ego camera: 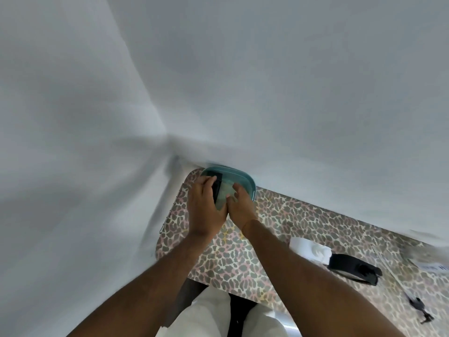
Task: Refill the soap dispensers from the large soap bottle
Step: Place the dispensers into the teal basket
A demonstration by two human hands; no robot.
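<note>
Both of my hands meet over a teal tray (247,180) at the far left corner of the table, against the wall. My left hand (205,203) grips a black pump top (217,188). My right hand (240,205) wraps the pale, clear dispenser body (224,193) beside it. The dispenser sits in or just above the tray; my hands hide most of it. No large soap bottle is in view.
The table has a leopard-print cover (243,259). A white folded cloth (309,250) and a black pump piece (352,267) lie to the right. A small black part (419,310) and papers (432,266) are at the far right. White walls enclose the corner.
</note>
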